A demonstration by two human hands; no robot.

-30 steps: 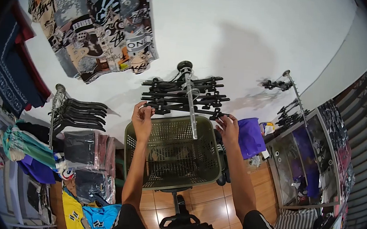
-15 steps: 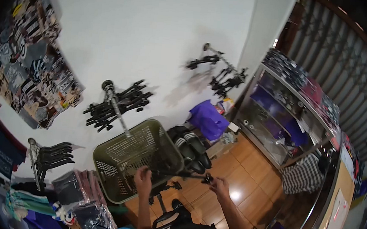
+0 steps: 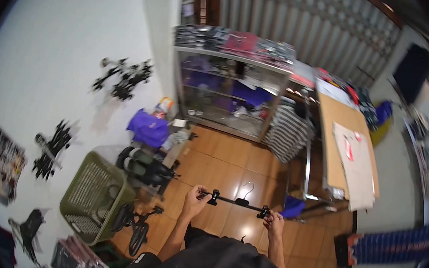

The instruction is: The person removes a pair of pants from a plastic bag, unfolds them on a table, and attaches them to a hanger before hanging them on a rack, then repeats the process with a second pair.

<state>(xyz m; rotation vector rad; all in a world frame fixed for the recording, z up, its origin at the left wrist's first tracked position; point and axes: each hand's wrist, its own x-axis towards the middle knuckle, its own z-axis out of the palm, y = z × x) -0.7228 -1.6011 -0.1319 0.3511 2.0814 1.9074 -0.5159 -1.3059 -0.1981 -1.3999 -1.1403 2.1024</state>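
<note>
Gripping a black clip hanger (image 3: 239,202) by its two ends, the left hand (image 3: 196,197) is closed on the left clip and the right hand (image 3: 271,220) is pinched on the right clip. It hangs level in the air above the wooden floor (image 3: 233,156), with a green laundry basket (image 3: 93,197) well off to the left beside the white wall (image 3: 58,41).
</note>
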